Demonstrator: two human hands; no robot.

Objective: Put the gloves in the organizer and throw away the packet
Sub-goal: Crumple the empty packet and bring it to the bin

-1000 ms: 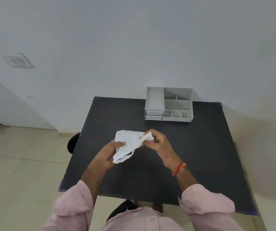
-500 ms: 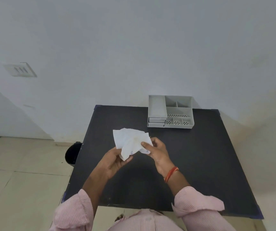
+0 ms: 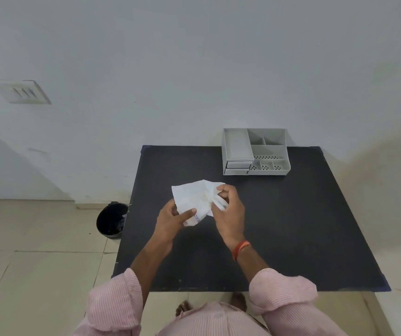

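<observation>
Over the middle of the black table I hold a white paper packet with blue print near its lower edge. My left hand grips the packet's lower part, thumb on top. My right hand pinches pale gloves that stick out of the packet's right side. The grey organizer stands at the table's far edge against the wall, with a long left compartment, small drawers below it and several small compartments on the right.
A black bin with a dark liner stands on the tiled floor just left of the table. A white wall rises behind the table, with a switch plate at the far left. My feet show under the table's near edge.
The packet has been turned and opened up between my hands; my right hand now pinches the gloves at its right side. The camera view has shifted, showing more of the bin.
</observation>
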